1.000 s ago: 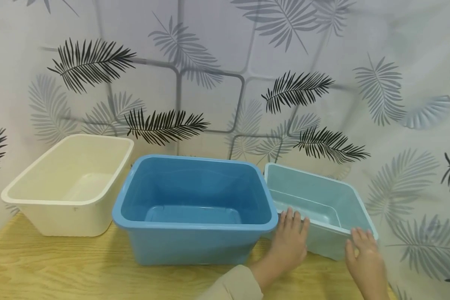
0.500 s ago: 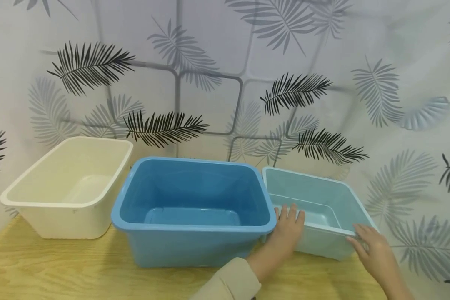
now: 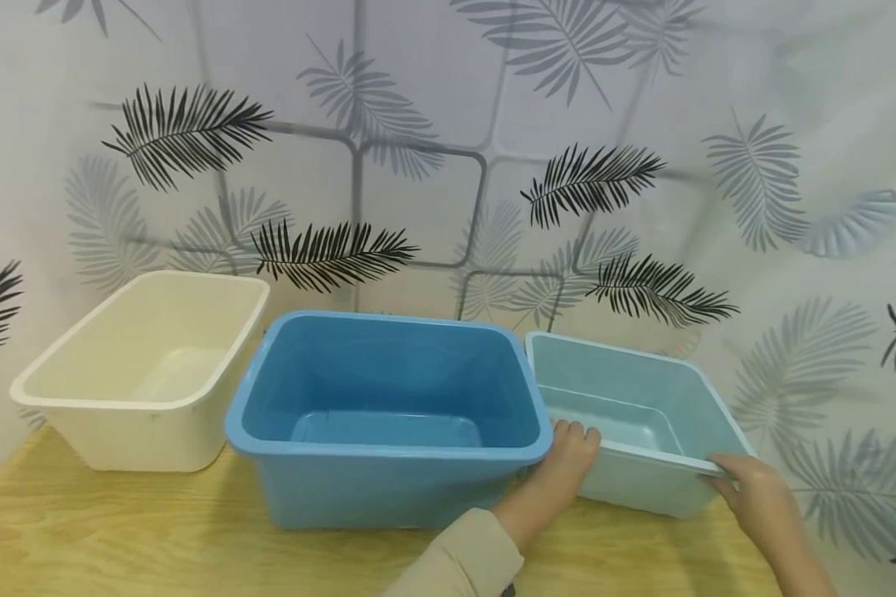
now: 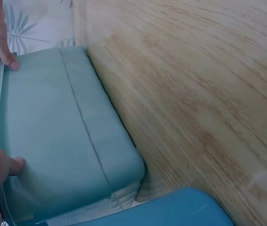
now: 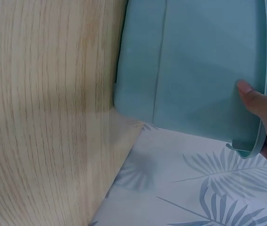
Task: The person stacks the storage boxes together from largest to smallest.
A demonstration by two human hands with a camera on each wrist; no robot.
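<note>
Both hands are clamped on the near rim of a pale teal tub (image 3: 645, 482), set well apart from each other along that edge. The left hand (image 3: 563, 460) grips toward the rim's left end, its thumb against the outer wall and its fingers over the edge; a beige sleeve (image 3: 469, 557) covers the arm behind it. The right hand (image 3: 760, 496) pinches the rim by the near right corner, thumb outside, with bare forearm showing.

The teal tub is at the right of the desk (image 3: 142, 543), mouth up and turned at a slight angle, its right end closer to the person. Whether its base bears fully on the wood is hard to tell. Just beside its left end stands a larger, deeper blue tub (image 3: 396, 491), whose rim overlaps the teal one from the head view. Farther left, a cream tub (image 3: 145, 438) stands mouth up, narrow side forward.

Behind all three hangs a pale backdrop (image 3: 426, 99) printed with black and grey fronds, rounded grey lines and, toward the right, a bluish fan shape.
</note>
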